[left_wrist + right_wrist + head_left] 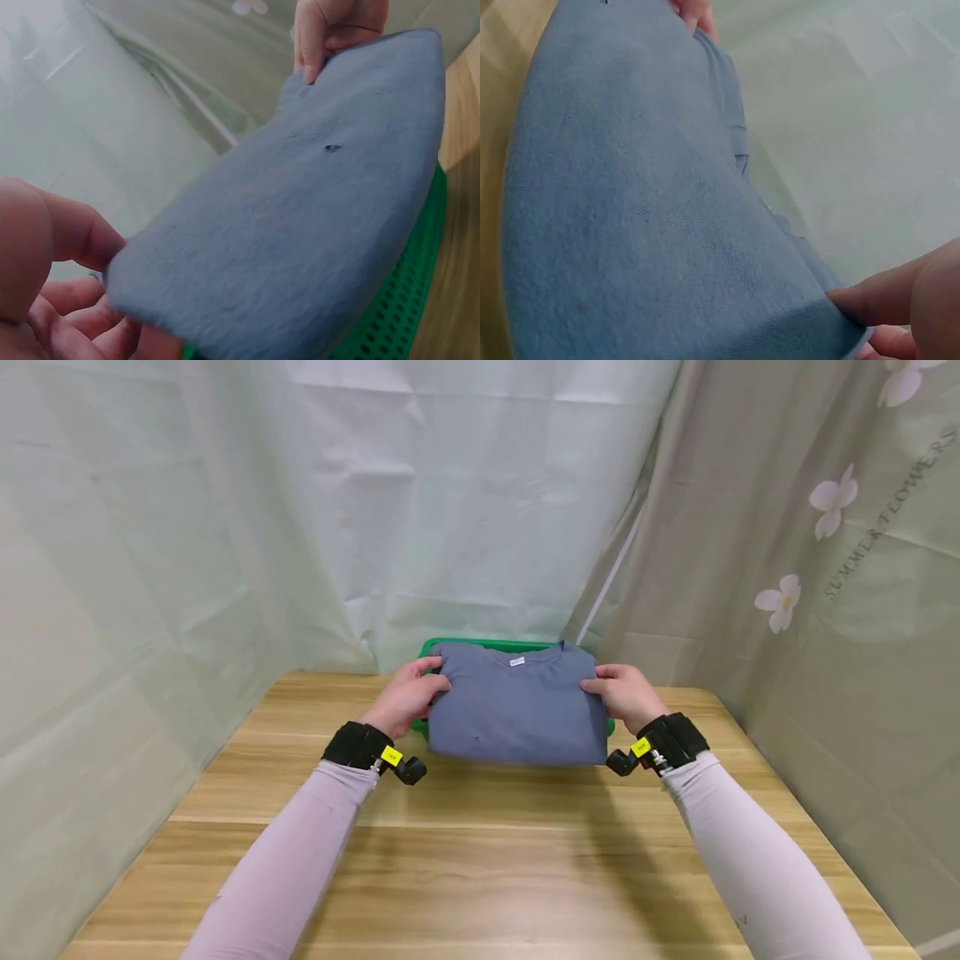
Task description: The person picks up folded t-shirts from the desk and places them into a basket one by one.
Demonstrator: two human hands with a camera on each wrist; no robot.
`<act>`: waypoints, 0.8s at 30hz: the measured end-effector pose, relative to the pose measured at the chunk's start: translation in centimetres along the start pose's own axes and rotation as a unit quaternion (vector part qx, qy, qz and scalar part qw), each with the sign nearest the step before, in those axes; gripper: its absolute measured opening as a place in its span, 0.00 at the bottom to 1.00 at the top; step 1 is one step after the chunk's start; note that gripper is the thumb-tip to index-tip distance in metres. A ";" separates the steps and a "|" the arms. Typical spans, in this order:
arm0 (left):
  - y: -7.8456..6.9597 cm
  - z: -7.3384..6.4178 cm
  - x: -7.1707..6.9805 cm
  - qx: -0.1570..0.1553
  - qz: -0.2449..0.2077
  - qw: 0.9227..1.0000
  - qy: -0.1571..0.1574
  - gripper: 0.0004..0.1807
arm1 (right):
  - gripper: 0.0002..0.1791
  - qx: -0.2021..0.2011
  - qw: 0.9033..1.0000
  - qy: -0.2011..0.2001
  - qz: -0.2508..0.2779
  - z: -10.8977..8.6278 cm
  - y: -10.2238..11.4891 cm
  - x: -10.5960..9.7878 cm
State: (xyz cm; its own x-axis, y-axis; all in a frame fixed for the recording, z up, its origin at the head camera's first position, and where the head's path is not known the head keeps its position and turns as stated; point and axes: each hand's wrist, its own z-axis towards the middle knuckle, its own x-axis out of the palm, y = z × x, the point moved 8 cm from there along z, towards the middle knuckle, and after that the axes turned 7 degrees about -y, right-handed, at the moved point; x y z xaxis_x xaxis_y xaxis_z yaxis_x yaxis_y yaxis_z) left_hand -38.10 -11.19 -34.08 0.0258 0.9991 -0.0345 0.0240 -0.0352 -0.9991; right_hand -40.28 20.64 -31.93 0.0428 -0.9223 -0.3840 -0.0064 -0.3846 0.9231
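Observation:
A folded blue-grey shirt (517, 714) with a white neck label hangs between both hands, in front of and above a green basket (491, 644). My left hand (408, 696) pinches its left edge, thumb on the near face and fingers behind. On the opposite edge, my right hand (624, 695) pinches the cloth the same way. Seen from the left wrist, the shirt (277, 202) covers most of the perforated green basket (390, 307), and a small dark spot shows on the fabric. What the basket holds is hidden.
The basket stands at the far side of a wooden table (487, 860). Pale curtains (480, 510) hang close behind the table and along both sides, the right one printed with flowers and lettering. Each wrist wears a black strap (360, 748) with a small camera.

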 end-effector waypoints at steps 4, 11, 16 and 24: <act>-0.4 1.4 -0.5 0.005 0.006 1.000 -0.019 0.34 | 0.28 0.006 1.000 -0.015 0.007 1.4 0.6 0.0; -0.6 4.1 -0.7 0.006 0.006 0.999 -0.043 0.33 | 0.32 0.026 0.999 -0.032 0.015 3.8 0.9 0.2; -1.3 5.0 -0.8 0.011 -0.008 0.999 -0.044 0.33 | 0.32 0.031 0.998 -0.051 0.027 5.3 0.9 0.4; 0.3 6.2 -1.1 0.000 -0.055 0.997 -0.046 0.33 | 0.31 0.022 0.998 -0.058 0.022 6.0 0.4 1.1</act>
State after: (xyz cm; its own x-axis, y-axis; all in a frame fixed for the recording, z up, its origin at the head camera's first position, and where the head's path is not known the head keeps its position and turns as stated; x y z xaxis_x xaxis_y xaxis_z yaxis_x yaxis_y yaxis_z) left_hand -44.33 -12.14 -34.52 -0.0697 0.9949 0.0735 0.0225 0.0753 -0.9969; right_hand -46.23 19.27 -32.07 -0.0748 -0.9354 -0.3456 -0.0495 -0.3426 0.9382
